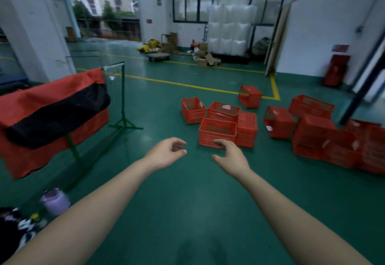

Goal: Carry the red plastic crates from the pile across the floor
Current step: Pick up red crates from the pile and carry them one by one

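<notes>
Several red plastic crates lie scattered on the green floor ahead. The nearest crate [217,132] stands upright in a small cluster, just beyond my right hand [231,156]. More crates are piled at the right [325,139], some on their sides, and a single crate [250,96] sits farther back by the yellow line. My left hand [168,152] and my right hand are both stretched forward, fingers loosely curled, holding nothing. Neither hand touches a crate.
A green metal rack [123,106] draped with red and black fabric [48,116] stands at the left. A purple jar [55,201] and clutter lie at the lower left. Wrapped white bales [229,29], boxes and a red cabinet [336,70] line the far wall.
</notes>
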